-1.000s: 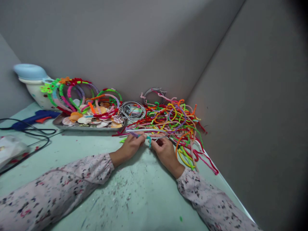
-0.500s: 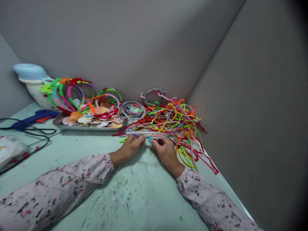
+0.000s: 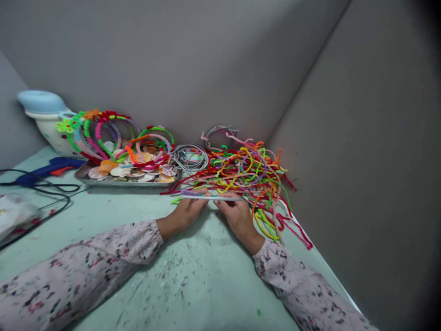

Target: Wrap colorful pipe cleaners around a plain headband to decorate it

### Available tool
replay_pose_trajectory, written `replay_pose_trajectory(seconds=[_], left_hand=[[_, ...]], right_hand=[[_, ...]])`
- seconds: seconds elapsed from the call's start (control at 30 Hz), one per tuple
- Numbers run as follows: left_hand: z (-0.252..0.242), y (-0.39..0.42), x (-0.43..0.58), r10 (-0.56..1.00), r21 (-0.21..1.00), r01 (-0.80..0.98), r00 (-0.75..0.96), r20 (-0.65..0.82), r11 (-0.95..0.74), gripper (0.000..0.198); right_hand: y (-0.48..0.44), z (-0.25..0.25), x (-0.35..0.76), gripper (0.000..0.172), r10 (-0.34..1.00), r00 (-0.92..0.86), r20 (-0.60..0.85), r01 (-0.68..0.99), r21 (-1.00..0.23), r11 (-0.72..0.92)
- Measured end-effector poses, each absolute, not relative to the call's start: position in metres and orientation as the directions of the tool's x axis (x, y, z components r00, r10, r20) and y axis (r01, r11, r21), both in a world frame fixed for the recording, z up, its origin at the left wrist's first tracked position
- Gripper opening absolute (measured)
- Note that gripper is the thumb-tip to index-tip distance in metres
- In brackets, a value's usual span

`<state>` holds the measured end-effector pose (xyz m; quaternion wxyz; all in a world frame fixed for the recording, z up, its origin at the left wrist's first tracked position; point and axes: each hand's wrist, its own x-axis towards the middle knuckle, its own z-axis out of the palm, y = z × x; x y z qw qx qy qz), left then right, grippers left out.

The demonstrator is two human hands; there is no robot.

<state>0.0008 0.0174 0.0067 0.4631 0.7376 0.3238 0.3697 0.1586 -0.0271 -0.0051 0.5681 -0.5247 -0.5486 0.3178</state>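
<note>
My left hand [image 3: 186, 212] and my right hand [image 3: 235, 214] meet at the middle of the pale green table [image 3: 193, 285]. Both are closed in a pinch on a thin metal headband [image 3: 210, 196] that lies level between them. Its left end is wrapped in purple pipe cleaner. Just behind my hands lies a heap of coloured pipe cleaners [image 3: 248, 174]. Flowered sleeves cover both forearms.
A metal tray [image 3: 103, 180] of shells and wrapped headbands [image 3: 103, 133] sits back left. Bare metal headbands [image 3: 189, 157] lie beside it. A blue glue gun [image 3: 51, 166] with black cord [image 3: 41, 193], a white-and-blue pot [image 3: 48, 120] and a plastic bag [image 3: 14, 214] are far left. Grey walls close the corner.
The headband has turned level in my fingers, and the teal pipe-cleaner end that hung between my hands no longer shows. Both hands stay in place.
</note>
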Motion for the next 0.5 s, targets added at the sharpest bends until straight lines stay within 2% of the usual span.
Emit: replay_pose_trajectory(seconds=[0.17, 0.27, 0.5], left_hand=[[0.007, 0.017, 0.003, 0.809, 0.918, 0.127, 0.528, 0.259, -0.377, 0.029], [0.006, 0.017, 0.002, 0.792, 0.901, 0.122, 0.535, 0.294, -0.417, 0.029], [0.004, 0.017, 0.001, 0.815, 0.928, 0.137, 0.533, 0.226, -0.347, 0.027]], right_hand=[[-0.031, 0.001, 0.158, 0.017, 0.965, 0.216, 0.149, 0.152, -0.981, 0.117], [-0.033, 0.005, 0.158, 0.018, 0.973, 0.204, 0.11, 0.137, -0.987, 0.083], [-0.03, 0.002, 0.158, 0.016, 0.969, 0.157, 0.189, 0.198, -0.968, 0.157]])
